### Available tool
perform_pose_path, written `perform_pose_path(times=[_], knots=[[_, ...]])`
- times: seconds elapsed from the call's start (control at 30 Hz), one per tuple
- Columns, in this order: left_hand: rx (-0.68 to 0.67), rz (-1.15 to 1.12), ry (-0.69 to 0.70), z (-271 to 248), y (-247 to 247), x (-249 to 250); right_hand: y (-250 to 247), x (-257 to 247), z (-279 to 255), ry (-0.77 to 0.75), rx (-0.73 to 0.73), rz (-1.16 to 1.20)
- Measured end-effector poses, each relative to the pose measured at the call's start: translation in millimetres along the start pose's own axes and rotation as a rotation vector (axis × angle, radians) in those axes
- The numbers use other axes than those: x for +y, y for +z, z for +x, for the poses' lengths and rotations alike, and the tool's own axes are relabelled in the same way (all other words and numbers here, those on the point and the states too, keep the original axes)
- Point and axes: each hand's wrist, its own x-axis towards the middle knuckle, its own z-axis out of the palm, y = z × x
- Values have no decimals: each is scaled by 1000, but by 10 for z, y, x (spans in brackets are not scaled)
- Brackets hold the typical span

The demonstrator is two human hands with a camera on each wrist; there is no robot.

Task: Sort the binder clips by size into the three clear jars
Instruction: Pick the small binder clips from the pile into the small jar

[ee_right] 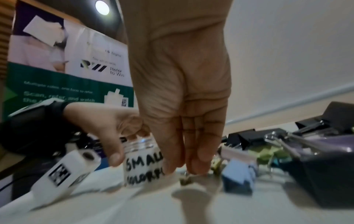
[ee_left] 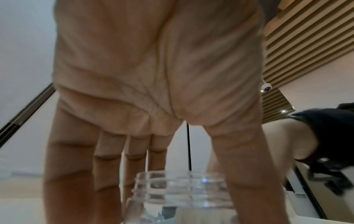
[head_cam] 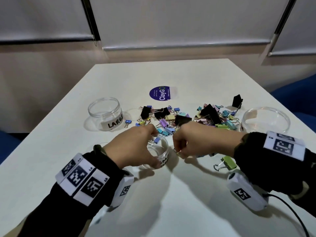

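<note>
My left hand (head_cam: 154,147) grips the small clear jar (head_cam: 163,155) near the table's front, thumb on its near wall and fingers over the far rim; its label reads "SMALL" (ee_right: 142,165). Just right of that jar, my right hand (head_cam: 177,150) pinches a small yellowish binder clip (head_cam: 179,154) a little above the table, its tiny clip (ee_right: 184,180) hanging under the fingertips (ee_right: 197,165). The "LARGE" jar (head_cam: 106,115) stands at the left and a third clear jar (head_cam: 265,120) at the right. A mixed pile of binder clips (head_cam: 181,118) lies behind both hands.
A green medium clip (head_cam: 228,162) lies beside my right wrist. A lone black clip (head_cam: 237,100) stands at the pile's far right. A round blue sticker (head_cam: 161,93) is on the table behind the pile. A black cable (head_cam: 290,209) trails off my right wrist.
</note>
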Motion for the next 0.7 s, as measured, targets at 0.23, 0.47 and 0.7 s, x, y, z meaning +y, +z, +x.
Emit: perform_pose_path(times=[0.23,0.47,0.7], knots=[[-65,-59,27,-50,-18,-4,167,-70,120,-71,45,-222],[-71,-92,7,-47,-24,-27,167,-59,102,-8,51,-88],[-54,-100,1,-52,-23,-39,27,-87,35,82,194,99]])
